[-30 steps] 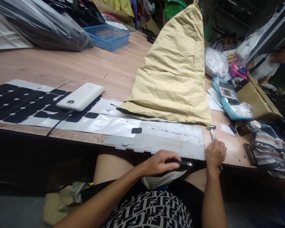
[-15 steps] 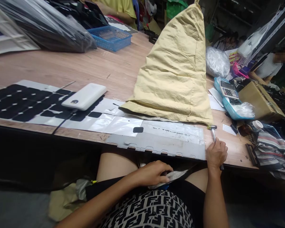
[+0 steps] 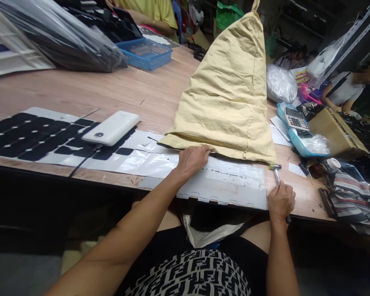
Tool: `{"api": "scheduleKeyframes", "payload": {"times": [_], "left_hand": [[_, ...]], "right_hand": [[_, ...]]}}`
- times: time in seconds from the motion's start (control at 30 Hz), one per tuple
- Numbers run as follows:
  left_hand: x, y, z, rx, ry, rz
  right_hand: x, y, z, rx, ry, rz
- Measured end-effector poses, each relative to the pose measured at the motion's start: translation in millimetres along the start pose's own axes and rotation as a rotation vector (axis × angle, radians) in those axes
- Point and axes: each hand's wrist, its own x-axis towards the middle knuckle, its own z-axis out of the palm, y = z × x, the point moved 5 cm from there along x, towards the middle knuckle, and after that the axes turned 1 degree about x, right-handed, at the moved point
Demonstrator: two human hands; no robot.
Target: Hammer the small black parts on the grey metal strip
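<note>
My right hand (image 3: 281,200) is closed round the handle of a small hammer (image 3: 276,174) at the table's front right; its yellow-and-dark head points away from me. My left hand (image 3: 193,159) is curled at the lower edge of a beige cloth cover (image 3: 225,102), its fingertips by the hem. What its fingers hold, if anything, is hidden. Beneath that hand lies a grey-white sheet (image 3: 225,187) with notches along its front edge. To the left, rows of black rounded patches (image 3: 33,131) lie on white sheeting, with a white power bank (image 3: 111,128) on top.
At the back left are a blue basket (image 3: 144,53) and a plastic-wrapped bundle (image 3: 89,45). On the right stand a calculator (image 3: 296,119), a cardboard box (image 3: 336,131) and striped cloth (image 3: 354,193). An open whitish sack (image 3: 200,236) hangs at my lap. Other people sit farther back.
My left hand has risen from the sack at my lap to the cloth's lower edge, covering a single black patch seen before. My right hand stays on the hammer.
</note>
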Motion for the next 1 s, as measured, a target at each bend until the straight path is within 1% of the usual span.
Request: {"api": "scheduleKeyframes", "payload": {"times": [0.17, 0.3, 0.43, 0.6, 0.7, 0.77, 0.9, 1.0], "left_hand": [[7, 6, -0.5, 0.015, -0.054, -0.027], [19, 12, 5.3, 0.036, -0.106, -0.039], [29, 16, 9.3, 0.058, -0.105, -0.067], [25, 21, 7.7, 0.051, 0.008, -0.004], [18, 23, 10.2, -0.022, 0.075, 0.016], [17, 24, 9.7, -0.113, 0.150, 0.021], [26, 33, -1.1, -0.323, 0.317, 0.087], [38, 37, -7.8, -0.351, 0.415, 0.041]], "right_hand": [[0, 0, 0, 0.024, -0.004, 0.001], [0, 0, -1, 0.018, 0.015, -0.006], [0, -1, -2, 0.006, 0.015, -0.003], [0, -3, -5, 0.004, 0.033, -0.007], [0, -3, -5, 0.013, 0.019, -0.002], [0, -3, -4, 0.017, 0.006, 0.000], [0, -2, -3, 0.001, 0.014, -0.008], [0, -1, -2, -0.009, 0.023, -0.005]]}}
